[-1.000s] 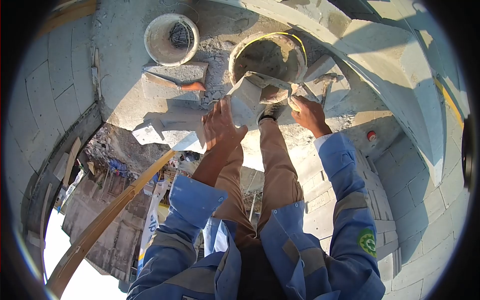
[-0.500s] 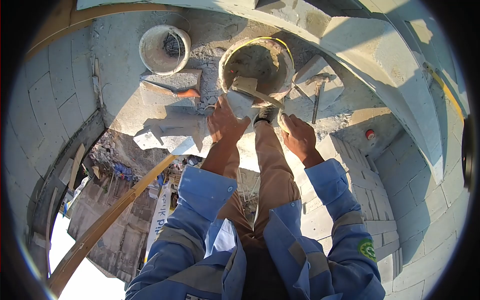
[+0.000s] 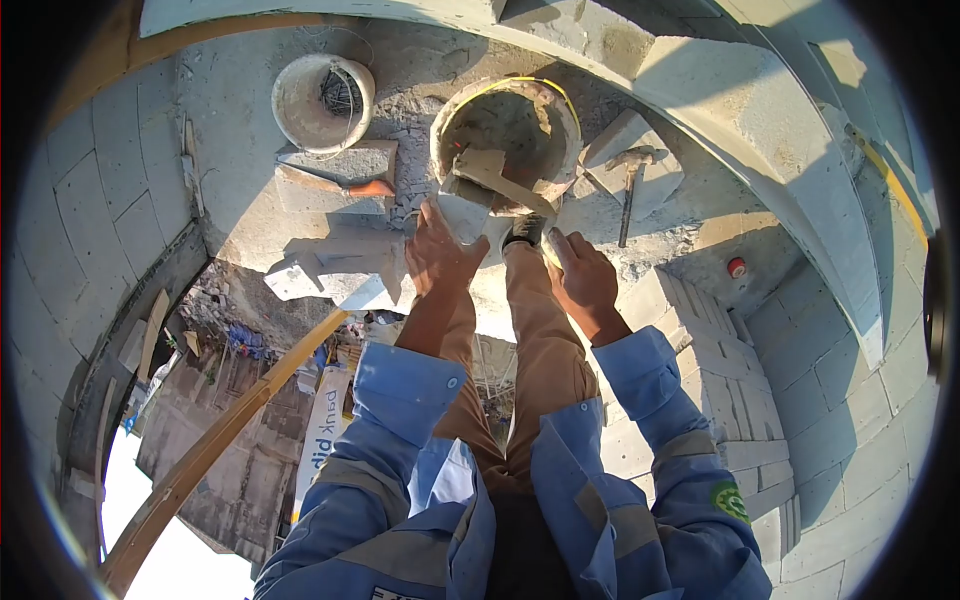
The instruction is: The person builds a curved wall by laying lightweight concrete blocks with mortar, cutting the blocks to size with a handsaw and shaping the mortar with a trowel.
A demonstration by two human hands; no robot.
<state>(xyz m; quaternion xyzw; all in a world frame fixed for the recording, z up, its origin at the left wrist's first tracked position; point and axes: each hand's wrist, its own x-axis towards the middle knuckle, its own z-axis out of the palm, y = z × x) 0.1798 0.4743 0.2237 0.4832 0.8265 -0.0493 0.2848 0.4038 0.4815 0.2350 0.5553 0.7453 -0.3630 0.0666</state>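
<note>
My left hand [image 3: 438,250] grips a small pale grey block piece [image 3: 463,217], fingers along its left side and thumb at its lower right. In my right hand [image 3: 583,280] is the handle of a mortar-coated trowel [image 3: 507,187], fingers wrapped round it. The trowel reaches up and left across the near rim of a round mortar bucket [image 3: 448,108], its blade end close to the block piece. Grey mortar [image 3: 505,125] coats the inside of this bucket, and a yellow band runs along its far rim.
A handsaw [image 3: 340,184] lies on a block left of the bucket; a hammer [image 3: 632,190] rests on another at right. Behind the saw stands a white bucket [image 3: 290,105] holding nails or wire. Stacked blocks [image 3: 715,400] rise at right. A wooden beam [image 3: 220,430] crosses a drop at lower left.
My right hand and the trowel have shifted slightly left. My left hand keeps hold of the block piece, and the whole view has moved a little.
</note>
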